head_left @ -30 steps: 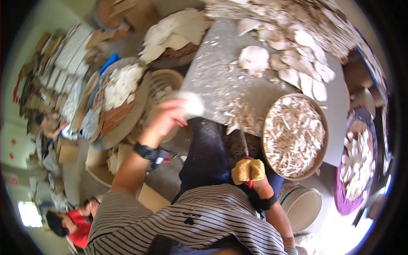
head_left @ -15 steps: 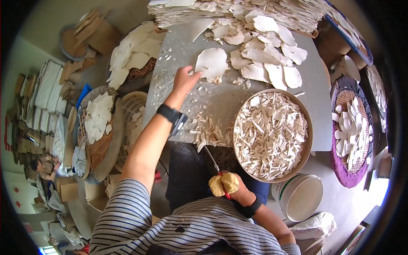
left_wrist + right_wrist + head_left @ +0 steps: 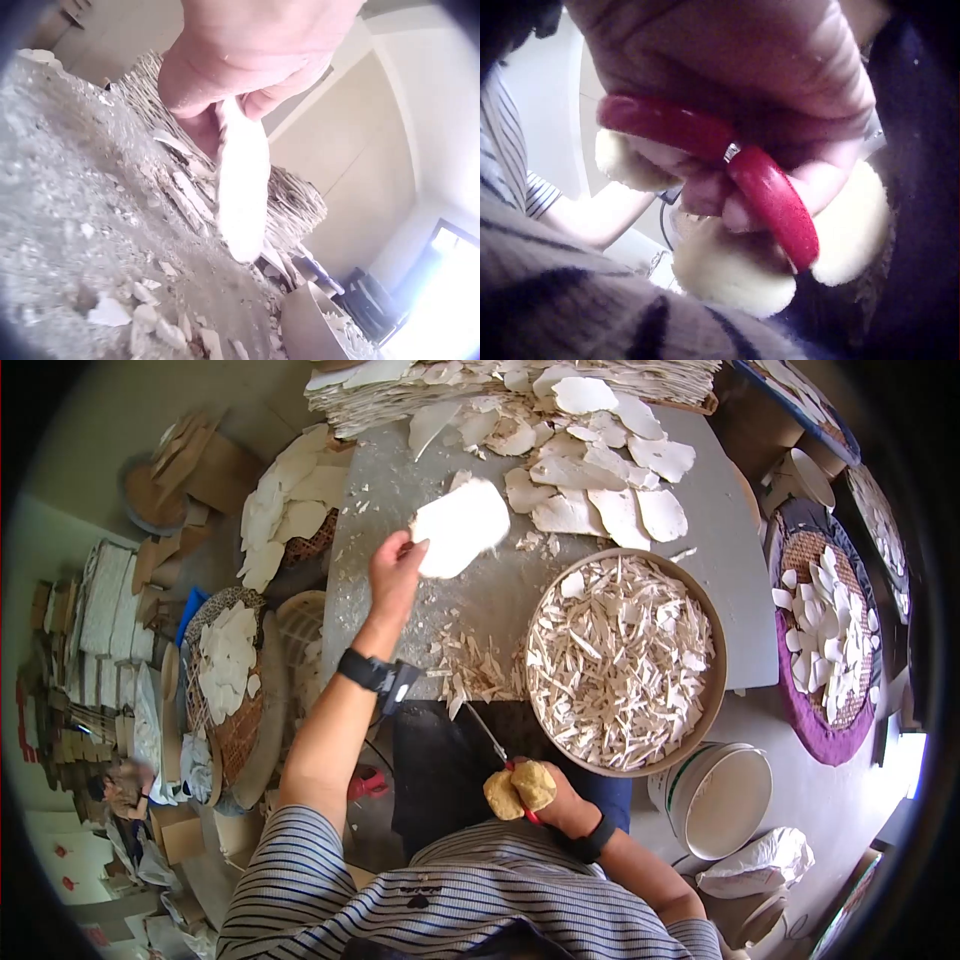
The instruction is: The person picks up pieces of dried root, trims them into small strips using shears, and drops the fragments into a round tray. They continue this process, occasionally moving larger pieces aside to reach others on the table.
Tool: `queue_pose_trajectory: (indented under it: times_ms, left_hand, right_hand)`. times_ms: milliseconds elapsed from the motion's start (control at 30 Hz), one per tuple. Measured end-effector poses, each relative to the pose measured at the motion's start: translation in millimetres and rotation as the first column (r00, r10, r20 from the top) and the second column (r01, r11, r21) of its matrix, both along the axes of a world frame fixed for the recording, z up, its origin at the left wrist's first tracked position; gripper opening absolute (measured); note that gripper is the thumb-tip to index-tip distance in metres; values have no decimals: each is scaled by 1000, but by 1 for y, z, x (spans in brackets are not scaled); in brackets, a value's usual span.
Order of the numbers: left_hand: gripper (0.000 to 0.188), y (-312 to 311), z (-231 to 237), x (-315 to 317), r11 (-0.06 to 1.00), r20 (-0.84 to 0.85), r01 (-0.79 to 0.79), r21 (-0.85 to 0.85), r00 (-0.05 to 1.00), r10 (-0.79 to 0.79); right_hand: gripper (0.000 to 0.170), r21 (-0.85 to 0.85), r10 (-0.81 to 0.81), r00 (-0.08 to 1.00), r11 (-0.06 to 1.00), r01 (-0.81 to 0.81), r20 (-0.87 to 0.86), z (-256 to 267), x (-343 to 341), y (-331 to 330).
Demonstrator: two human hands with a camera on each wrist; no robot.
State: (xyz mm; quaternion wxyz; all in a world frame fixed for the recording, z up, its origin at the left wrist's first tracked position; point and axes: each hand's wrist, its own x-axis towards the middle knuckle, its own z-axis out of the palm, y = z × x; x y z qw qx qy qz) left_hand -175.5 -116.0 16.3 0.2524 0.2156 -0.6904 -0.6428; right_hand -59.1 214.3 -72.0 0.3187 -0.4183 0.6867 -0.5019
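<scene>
My left hand (image 3: 395,575) pinches a flat, white, irregular slice (image 3: 465,528) by its near left edge, above the table. In the left wrist view the slice (image 3: 244,187) appears nearly edge-on, gripped between thumb and fingers. Low by the lap, my right hand (image 3: 568,802) holds scissors (image 3: 488,732), their blades pointing up and left toward the table edge. Red scissor handles (image 3: 776,199) show inside the hand in the right wrist view, with yellow foam padding (image 3: 735,274) around the fingers. White scraps (image 3: 470,663) lie near the blade tips.
A round tray (image 3: 719,695) of cut white strips sits at the grey table's (image 3: 748,625) near right edge. Overlapping slices (image 3: 620,510) lie behind it, before a tall stack (image 3: 370,405). A white bucket (image 3: 715,810) stands below right; a purple-rimmed basket (image 3: 835,740) is farther right.
My left hand reached from the left to the white slice on the table, then lifted it and drew it slightly back toward me. The right hand keeps holding the scissors low.
</scene>
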Motion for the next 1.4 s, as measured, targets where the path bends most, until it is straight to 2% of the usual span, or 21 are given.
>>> queue_pose_trajectory:
  times_ms: [67,200,300,400,500,567,600,667,700,733,767,867,900,1000,1033,1100,1133,1167,1200,1300,1400]
  left_hand:
    - [20,0,13,30,988,-72,88,125,994,-79]
    - [25,16,37,90,919,66,164,357,978,-200]
    - [35,33,43,131,822,138,192,536,941,-310]
    - [41,35,34,152,797,149,286,532,895,-420]
    - [47,50,27,160,854,96,182,487,961,-260]
    - [61,65,11,170,833,39,-14,552,999,-8]
    - [65,79,7,174,823,8,-108,558,992,125]
    - [60,118,4,179,872,-53,-161,463,977,208]
    - [63,131,-1,182,892,-64,-124,434,984,167]
    - [70,147,-6,181,898,-124,-122,422,974,191]
    - [71,148,-8,182,880,-99,-131,457,975,197]
    - [75,140,-13,182,887,-40,-160,432,980,196]
    - [76,135,-13,180,900,-23,-168,402,981,193]
    - [82,127,-7,176,894,-61,-143,425,981,186]
    - [85,126,-7,175,887,-86,-150,437,975,207]
    - [84,128,-8,172,898,-118,-146,416,970,213]
    - [84,130,-9,172,901,-131,-148,408,967,218]
    - [84,130,-9,173,902,-127,-135,411,971,204]
    - [84,130,-8,174,902,-123,-124,414,974,191]
    - [84,123,-2,175,903,-84,-92,420,987,139]
    - [87,120,3,178,890,-42,-25,455,998,49]
  right_hand:
    - [29,-56,-33,999,998,33,14,8,-1,1]
    - [32,-64,-67,908,993,102,413,4,-2,-2]
    - [32,-106,-45,716,981,165,697,14,-4,-5]
    - [32,-104,-21,497,970,222,867,11,-5,-11]
    - [29,-73,-57,352,936,345,934,6,1,-23]
    - [27,-24,-138,412,931,365,901,17,3,-27]
    - [26,-48,-181,632,944,327,753,21,4,-26]
    - [24,-124,-174,828,952,280,533,19,5,-28]
    - [24,-184,-143,846,945,271,515,16,6,-31]
    - [24,-127,-139,980,979,157,140,15,1,-28]
    - [24,-55,-121,959,992,110,-258,18,-4,-26]
    - [33,167,116,955,983,-72,-271,26,-13,-17]
    - [30,76,55,962,996,-36,-266,31,-12,-18]
    - [26,23,-9,997,1000,7,82,26,-4,-23]
    - [25,-69,-63,941,994,91,332,25,0,-26]
    - [23,-172,-74,649,936,308,757,28,8,-32]
    - [23,-175,-109,836,956,237,538,31,6,-30]
    - [23,-157,-118,955,974,166,273,37,2,-28]
    - [23,-118,-103,995,988,100,-15,40,-1,-27]
    - [39,4,22,994,1000,-22,-105,36,-7,-21]
    - [40,33,-14,964,999,23,-265,36,-7,-20]
